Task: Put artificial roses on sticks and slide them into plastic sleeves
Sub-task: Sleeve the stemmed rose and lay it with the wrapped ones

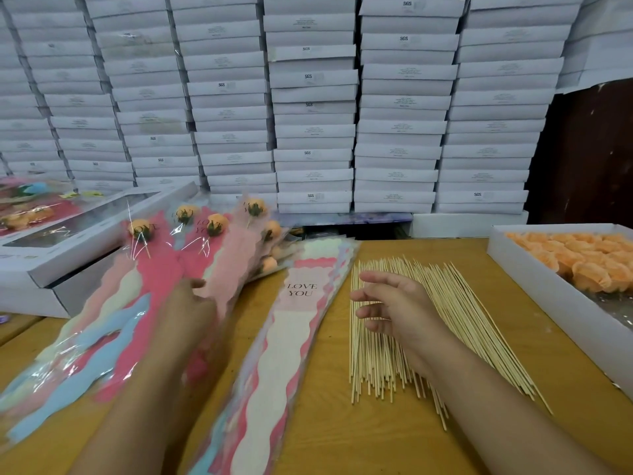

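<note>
Since the right hand (397, 308) hovers loose-fingered over the sticks (411, 323), it'll probably snag several; can't tell the left hand's (191, 296) fingers, blurred.

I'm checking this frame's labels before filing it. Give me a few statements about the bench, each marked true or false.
1. The right hand hovers over the pile of sticks. True.
2. The box at right holds blue roses. False: the roses are orange.
3. The left hand touches the finished sleeved roses. True.
4. The top empty sleeve reads THANK YOU. False: it reads LOVE YOU.
5. The right hand holds a rose. False: it holds nothing.
</note>
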